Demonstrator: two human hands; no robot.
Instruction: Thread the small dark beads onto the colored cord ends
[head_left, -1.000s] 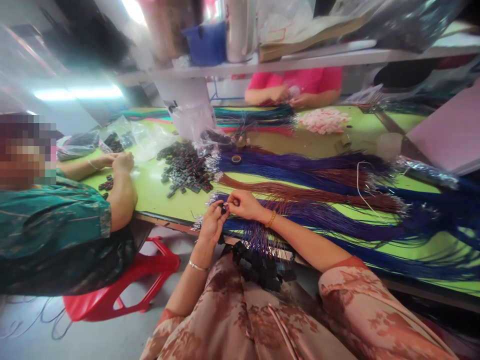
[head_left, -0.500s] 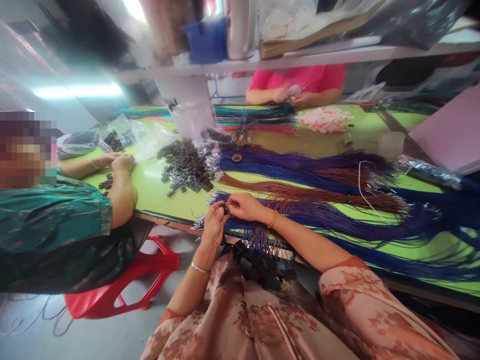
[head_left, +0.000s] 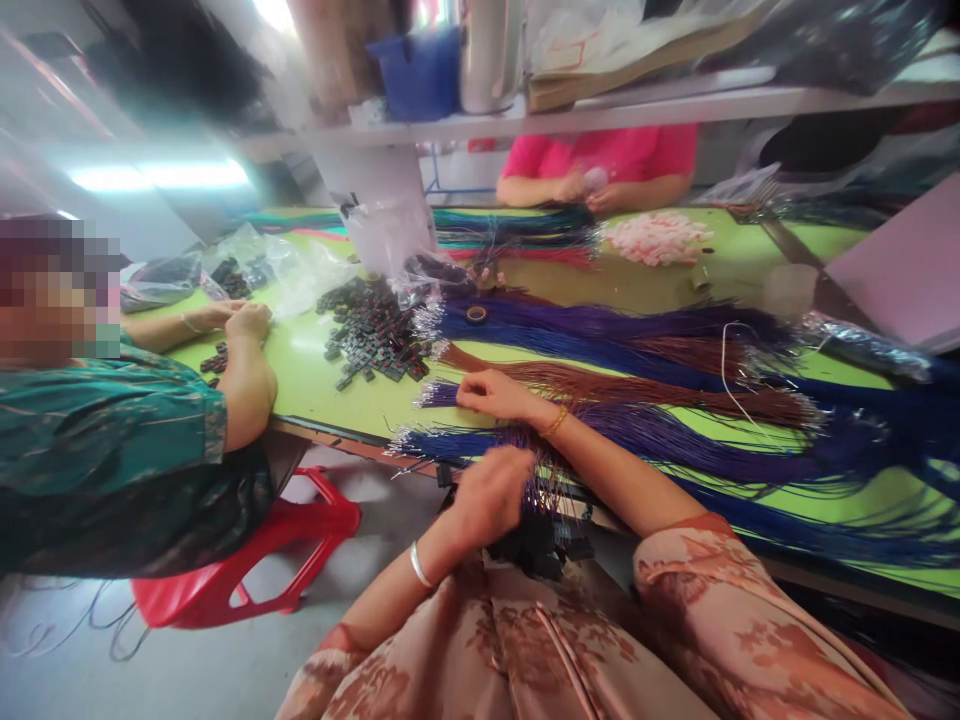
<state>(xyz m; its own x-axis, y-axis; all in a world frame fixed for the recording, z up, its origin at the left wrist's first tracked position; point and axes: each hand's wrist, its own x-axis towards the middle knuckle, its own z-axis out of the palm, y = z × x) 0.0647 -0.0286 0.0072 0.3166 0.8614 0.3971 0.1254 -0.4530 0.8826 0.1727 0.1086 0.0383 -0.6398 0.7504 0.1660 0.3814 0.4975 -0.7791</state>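
Observation:
My left hand [head_left: 491, 500] is low at the table's front edge, slightly blurred, with its fingers curled. Beside it hang wire ends and a cluster of black connectors [head_left: 534, 545] over my lap; whatever lies in its fingers is hidden. Above it, my right hand [head_left: 491, 393] has thumb and fingers closed together, over the purple wires [head_left: 439, 394] and just below the brown wires [head_left: 600, 378]. Anything between those fingertips is too small to make out. Nearest me on the table, blue wires [head_left: 457, 442] end in bright metal tips.
A heap of black connectors [head_left: 375, 335] lies left of the wire bundles, with a tape roll [head_left: 476, 314] to its right. At left a co-worker in a green top [head_left: 150, 420] sits by a red stool [head_left: 247, 560]. Across the table, another person's pink sleeve [head_left: 525, 158] shows near pale pink pieces [head_left: 658, 238].
The hands have parted. My left hand has moved down and right, towards the hanging wires, and the black connector no longer shows. My right hand has risen slightly over the purple wires.

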